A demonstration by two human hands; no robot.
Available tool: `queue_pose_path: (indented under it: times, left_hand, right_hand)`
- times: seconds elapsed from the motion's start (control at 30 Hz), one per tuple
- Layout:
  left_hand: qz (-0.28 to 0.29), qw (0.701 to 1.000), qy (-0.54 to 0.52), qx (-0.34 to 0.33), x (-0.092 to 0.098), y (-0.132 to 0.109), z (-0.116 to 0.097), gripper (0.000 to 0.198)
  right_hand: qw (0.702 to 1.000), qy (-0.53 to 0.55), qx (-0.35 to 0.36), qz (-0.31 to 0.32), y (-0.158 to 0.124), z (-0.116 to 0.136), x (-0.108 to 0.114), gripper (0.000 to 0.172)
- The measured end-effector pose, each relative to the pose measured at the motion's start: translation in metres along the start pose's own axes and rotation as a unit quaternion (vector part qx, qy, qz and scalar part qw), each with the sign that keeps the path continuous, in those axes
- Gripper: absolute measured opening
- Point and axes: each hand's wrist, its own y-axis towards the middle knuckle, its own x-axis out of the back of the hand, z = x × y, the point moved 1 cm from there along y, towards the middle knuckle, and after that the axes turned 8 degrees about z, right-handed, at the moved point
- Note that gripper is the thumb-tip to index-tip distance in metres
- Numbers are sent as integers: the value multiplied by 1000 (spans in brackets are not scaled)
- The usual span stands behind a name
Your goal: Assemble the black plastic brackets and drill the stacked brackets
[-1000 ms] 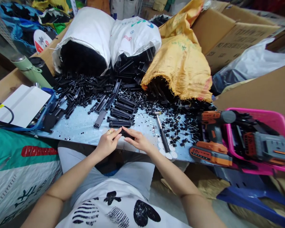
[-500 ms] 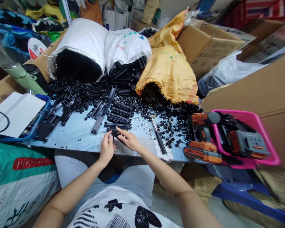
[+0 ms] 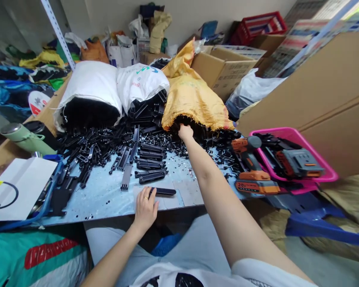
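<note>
My left hand (image 3: 145, 208) rests at the table's near edge, fingers bent onto the end of a flat black plastic strip (image 3: 164, 191) lying on the blue table top (image 3: 107, 195). My right hand (image 3: 186, 131) is stretched far forward into the mouth of the yellow woven sack (image 3: 191, 99), among black parts; its fingers are hidden there. A stack of finished black strips (image 3: 151, 163) lies between the two hands. Loose black plastic pieces (image 3: 95, 143) spill from the white sacks (image 3: 91, 85).
An orange cordless drill (image 3: 251, 171) lies right of my arm, beside a pink basket (image 3: 299, 159) with batteries. A green flask (image 3: 24, 137) and a white sheet (image 3: 18, 187) sit at the left. Cardboard boxes (image 3: 317, 95) stand at the right.
Both hands were pinching one black strip at the table edge. Now the strip lies on the table under my left hand and my right arm has reached forward into the yellow sack.
</note>
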Motion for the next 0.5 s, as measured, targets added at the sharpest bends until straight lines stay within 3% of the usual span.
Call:
queue_pose_path:
  times: [0.1,0.2,0.37,0.5]
  left_hand:
    - [35,998,23,-50,-1,15,0,38]
    - [90,991,42,-92,-7,35,-1,34]
    - [177,974,70,-121,-24,47,-2,39]
    - [165,963,142,-158,-31,41,5,37]
  right_hand:
    - [999,23,-17,38,-8,3,6,20]
    - [993,26,-46,101,-33,-9,15,18]
    - [973,67,-102,195,-136,-57,26,8]
    - [961,98,-128,224,-211,-90,28,21]
